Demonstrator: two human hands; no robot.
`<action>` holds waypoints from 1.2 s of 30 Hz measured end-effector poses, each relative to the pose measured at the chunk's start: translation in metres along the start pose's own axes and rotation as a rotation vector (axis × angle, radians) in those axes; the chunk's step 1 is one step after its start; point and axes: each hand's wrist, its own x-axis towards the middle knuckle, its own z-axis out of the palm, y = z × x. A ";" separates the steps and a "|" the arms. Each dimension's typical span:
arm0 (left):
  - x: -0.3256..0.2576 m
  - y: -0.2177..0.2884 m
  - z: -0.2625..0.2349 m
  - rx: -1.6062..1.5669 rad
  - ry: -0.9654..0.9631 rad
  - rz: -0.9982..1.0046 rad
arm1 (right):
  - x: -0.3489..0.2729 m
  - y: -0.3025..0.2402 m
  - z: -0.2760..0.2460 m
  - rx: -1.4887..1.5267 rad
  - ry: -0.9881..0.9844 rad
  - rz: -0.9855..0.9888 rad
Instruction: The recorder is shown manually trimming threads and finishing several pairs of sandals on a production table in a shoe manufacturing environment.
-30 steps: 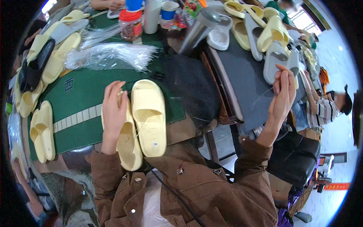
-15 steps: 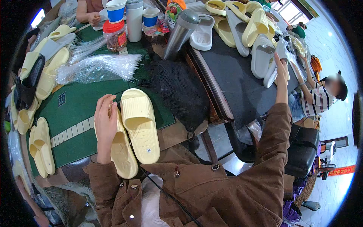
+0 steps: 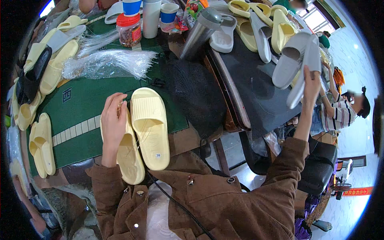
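Note:
A pair of cream slide slippers stands at the front edge of the green-topped table. My left hand (image 3: 113, 122) is curled over the strap of the left slipper (image 3: 131, 156), covering much of it. The right slipper (image 3: 150, 130) leans beside it, with thin clear strands between the two. Out to the far right, my right hand (image 3: 312, 86) grips a pair of grey slide slippers (image 3: 289, 60) by the near end, above the black tabletop. Several cream and grey slippers lie just beyond that hand, among them a cream slipper (image 3: 281, 33).
On the green table (image 3: 76, 114) lie a bundle of clear plastic strands (image 3: 110, 66), another cream pair (image 3: 41, 146) and a lidded jar (image 3: 129, 32). A steel flask (image 3: 201, 34) and black mesh bag (image 3: 192, 92) sit between the tables. Another person (image 3: 336, 110) is at the right.
My right hand has taken the grey pair from the pile and drawn it up and toward me. My left hand stays at the cream slippers. The view has shifted slightly.

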 end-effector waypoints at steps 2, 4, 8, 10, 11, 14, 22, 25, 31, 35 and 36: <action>0.000 0.000 0.000 -0.012 0.006 0.021 | -0.011 -0.027 -0.015 0.118 0.033 0.004; -0.001 -0.001 0.000 -0.051 -0.006 0.004 | -0.016 -0.048 -0.021 0.243 0.084 -0.001; -0.001 -0.002 0.000 0.014 0.028 0.027 | -0.028 -0.081 -0.034 0.191 0.071 0.061; 0.000 -0.003 0.001 -0.037 0.017 0.019 | -0.036 -0.092 -0.035 0.295 0.006 0.167; 0.000 -0.003 0.001 -0.003 0.032 0.038 | -0.042 -0.096 -0.035 0.263 -0.002 0.173; -0.001 -0.004 0.000 -0.001 0.030 0.038 | -0.045 -0.100 -0.033 0.145 -0.044 0.072; 0.002 0.010 -0.004 0.034 0.068 0.070 | -0.023 -0.046 0.007 -0.077 -0.165 -0.023; 0.001 0.023 -0.017 0.102 0.134 0.269 | -0.008 -0.025 0.022 -0.327 -0.200 -0.180; -0.050 0.049 -0.044 0.093 0.078 0.281 | 0.001 0.002 0.065 -0.338 -0.165 -0.303; -0.088 0.052 -0.053 0.129 -0.031 0.190 | 0.011 0.026 0.088 -0.336 -0.256 -0.366; -0.097 0.052 -0.054 0.131 -0.024 0.185 | 0.014 0.031 0.094 -0.354 -0.303 -0.374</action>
